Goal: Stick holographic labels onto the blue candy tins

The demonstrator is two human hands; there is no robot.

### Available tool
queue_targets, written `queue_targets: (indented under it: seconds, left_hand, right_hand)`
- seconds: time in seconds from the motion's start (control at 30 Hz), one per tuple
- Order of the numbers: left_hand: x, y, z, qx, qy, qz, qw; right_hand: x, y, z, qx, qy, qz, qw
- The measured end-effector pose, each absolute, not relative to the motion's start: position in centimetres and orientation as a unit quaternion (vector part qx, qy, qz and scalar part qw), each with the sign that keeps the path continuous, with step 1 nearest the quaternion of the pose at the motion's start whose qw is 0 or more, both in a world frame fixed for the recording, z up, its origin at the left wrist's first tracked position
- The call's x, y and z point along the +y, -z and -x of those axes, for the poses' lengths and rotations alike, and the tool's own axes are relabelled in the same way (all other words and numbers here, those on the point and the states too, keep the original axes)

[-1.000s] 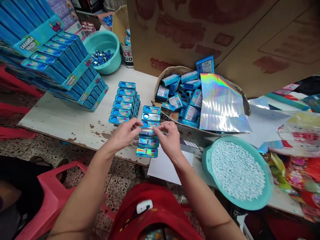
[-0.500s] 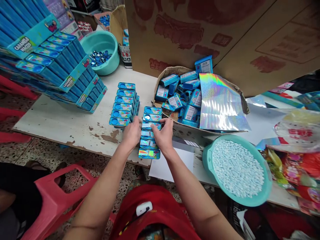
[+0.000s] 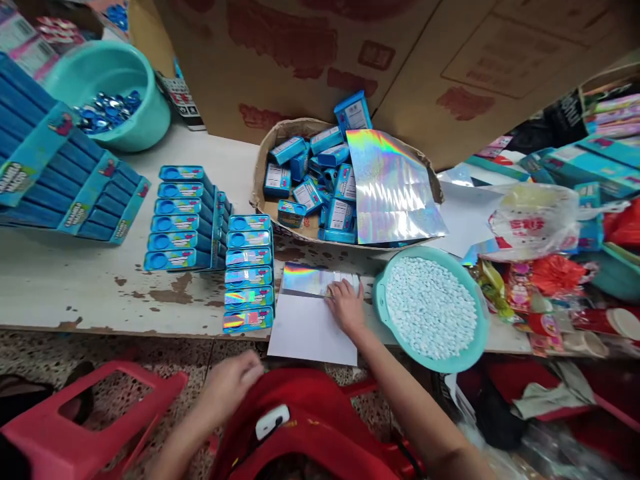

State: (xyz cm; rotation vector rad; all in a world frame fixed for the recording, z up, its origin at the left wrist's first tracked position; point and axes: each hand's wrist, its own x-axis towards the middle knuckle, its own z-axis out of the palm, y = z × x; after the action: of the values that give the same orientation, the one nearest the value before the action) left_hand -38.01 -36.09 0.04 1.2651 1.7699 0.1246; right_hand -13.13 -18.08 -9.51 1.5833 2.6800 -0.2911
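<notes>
My right hand (image 3: 346, 308) lies over a holographic sticker sheet (image 3: 307, 280), its fingers bent and pressed together at the shiny strip. White backing paper (image 3: 313, 330) shows below that strip. Low in front of my lap hangs my left hand (image 3: 233, 380), smeared by motion and away from the table, so its fingers are unclear. Left of the sheet stands a row of blue candy tins (image 3: 249, 277), with shiny stickers on several lids. A second group of blue tins (image 3: 175, 223) stands further left.
A torn carton (image 3: 263, 157) holds loose tins and a large holographic sheet (image 3: 390, 193). A basin of pale candies (image 3: 381, 293) stands right; another basin (image 3: 153, 100) with metallic pieces is back left. Stacked tin trays (image 3: 75, 180) rise at left. A red stool (image 3: 95, 407) is below.
Both hands have left the tin row. My right hand moved right onto the sticker sheet; my left dropped toward my lap. Shiny stickers show on more lids. The view shifted right.
</notes>
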Motion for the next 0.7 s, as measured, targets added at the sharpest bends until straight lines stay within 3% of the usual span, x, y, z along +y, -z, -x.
queue_targets:
  seconds: [0.07, 0.13, 0.27, 0.4, 0.53, 0.7]
  left_hand:
    - [-33.1, 0.9, 33.8, 0.669, -0.126, -0.570, 0.460]
    - [-28.1, 2.4, 30.3, 0.690, -0.171, -0.609, 0.353]
    - [-17.4, 6.3, 26.7, 0.726, -0.106, -0.642, 0.220]
    - [-12.5, 8.6, 26.2, 0.707, 0.001, -0.660, 0.254]
    - [-12.4, 8.4, 26.5, 0.687, 0.015, -0.672, 0.277]
    - [-12.8, 7.4, 26.5, 0.671, -0.002, -0.688, 0.277]
  right_hand:
    - [-19.4, 11.2, 12.0, 0.868, 0.097, -0.487, 0.015]
    - [-20.3, 12.5, 11.4, 0.876, 0.101, -0.471, 0.001]
    - [-21.2, 14.6, 10.8, 0.873, 0.092, -0.475, -0.056]
    - [-21.3, 15.5, 10.8, 0.866, 0.098, -0.480, -0.102]
    - [-19.6, 14.3, 11.6, 0.824, 0.105, -0.536, -0.150]
    - [-16.9, 13.2, 12.5, 0.825, 0.091, -0.549, -0.095]
